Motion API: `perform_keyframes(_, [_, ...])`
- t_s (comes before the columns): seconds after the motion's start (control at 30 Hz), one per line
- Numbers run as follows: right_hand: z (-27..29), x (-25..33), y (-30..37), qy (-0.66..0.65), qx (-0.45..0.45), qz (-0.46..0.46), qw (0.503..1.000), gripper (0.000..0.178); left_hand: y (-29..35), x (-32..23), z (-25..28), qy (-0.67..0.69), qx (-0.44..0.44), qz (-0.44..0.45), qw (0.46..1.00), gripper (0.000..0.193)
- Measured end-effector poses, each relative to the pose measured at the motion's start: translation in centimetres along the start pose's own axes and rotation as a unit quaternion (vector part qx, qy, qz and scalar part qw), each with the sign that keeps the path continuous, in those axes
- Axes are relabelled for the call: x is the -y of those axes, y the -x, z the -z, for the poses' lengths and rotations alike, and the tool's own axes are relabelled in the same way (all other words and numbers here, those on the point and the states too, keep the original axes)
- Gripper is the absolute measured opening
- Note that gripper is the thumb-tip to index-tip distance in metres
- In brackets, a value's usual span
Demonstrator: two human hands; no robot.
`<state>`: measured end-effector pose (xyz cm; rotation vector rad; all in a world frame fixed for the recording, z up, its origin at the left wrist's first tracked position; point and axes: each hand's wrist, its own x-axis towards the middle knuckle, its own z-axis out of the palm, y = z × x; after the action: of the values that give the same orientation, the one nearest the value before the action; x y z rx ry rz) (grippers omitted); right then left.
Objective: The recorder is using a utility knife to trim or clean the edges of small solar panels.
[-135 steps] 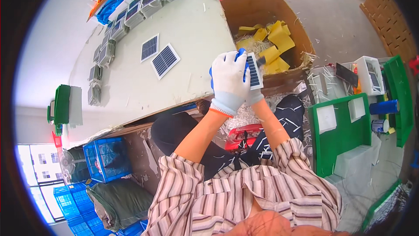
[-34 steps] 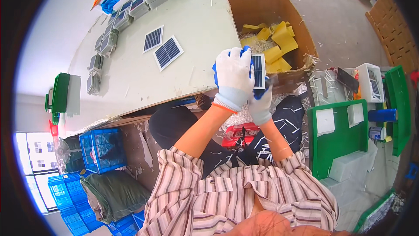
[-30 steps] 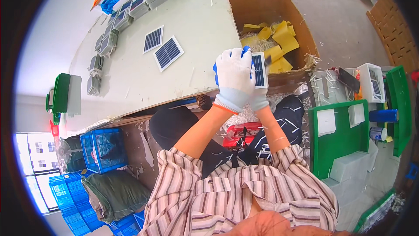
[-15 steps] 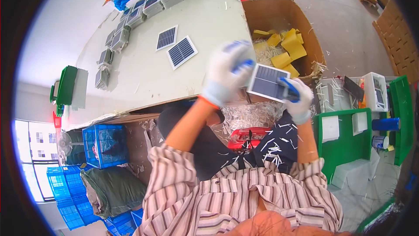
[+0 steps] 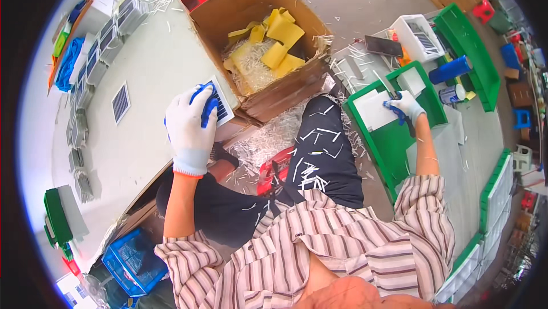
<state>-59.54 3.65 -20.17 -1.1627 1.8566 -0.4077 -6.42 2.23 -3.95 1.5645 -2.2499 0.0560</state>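
Observation:
My left hand (image 5: 195, 117), in a white glove with blue fingertips, is closed on a small solar panel (image 5: 221, 103) at the table's right edge. The panel has dark cells and a white border, and my fingers cover part of it. Over the green tray (image 5: 374, 157) my gloved right hand (image 5: 406, 108) is closed around a knife (image 5: 385, 84). Its narrow blade points away from me, with part of the dark handle showing below my hand. White rectangular sheets (image 5: 371, 109) lie in the tray under that hand. Another solar panel (image 5: 121, 103) lies on the table.
Stacks of solar panels (image 5: 103, 46) line the table's far left side. A cardboard box (image 5: 285, 100) with yellow sheets and white strips stands beside the table. Beyond the tray are a white bin (image 5: 414, 29), a blue roll (image 5: 451, 70) and a can (image 5: 452, 94).
The view has turned right. My right hand has left the solar panel it held and moved over the green tray. My left hand now grips a panel at the table edge.

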Motion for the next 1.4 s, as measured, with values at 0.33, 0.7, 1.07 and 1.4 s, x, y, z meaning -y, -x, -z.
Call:
perform_keyframes(0.33, [-15.0,13.7,4.4,-0.105,-0.147,0.344,0.921,0.027,-1.1,-2.3,-2.7,0.007,-0.089,0.015,0.996,0.04])
perform_keyframes(0.7, [-25.5,23.4,3.8,-0.304,0.144,0.456,0.824,0.01,-3.3,-3.4,-4.7,0.024,-0.16,0.037,0.986,0.034])
perform_keyframes(1.07, [-31.1,22.6,4.6,-0.298,-0.131,0.394,0.86,0.037,-3.2,-3.6,-4.3,-0.031,-0.146,0.076,0.986,0.046])
perform_keyframes(1.4, [-34.4,26.1,-0.1,-0.453,0.056,0.435,0.776,0.033,-2.8,-3.4,-4.0,0.015,-0.107,0.017,0.994,0.043])
